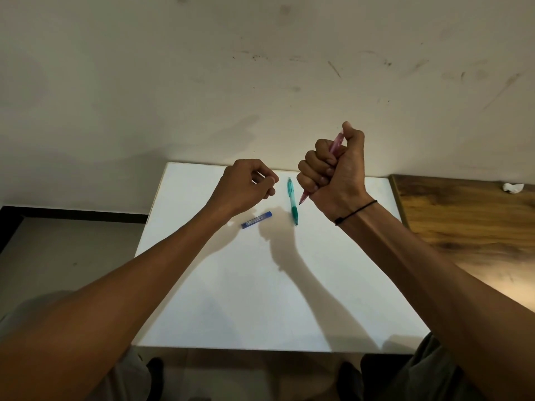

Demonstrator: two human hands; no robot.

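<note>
Pink mechanical pencil stands tip-down, gripped by the right hand over the far edge of the desk, just right of the left hand (fingers curled, holding what I cannot tell).

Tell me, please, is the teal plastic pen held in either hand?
No, the teal plastic pen lies free on the white table, while the right hand grips a pink translucent pen.

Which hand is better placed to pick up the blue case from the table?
Left. The left hand is close to the blue case; the right hand is raised and grips the pink pencil.
</note>
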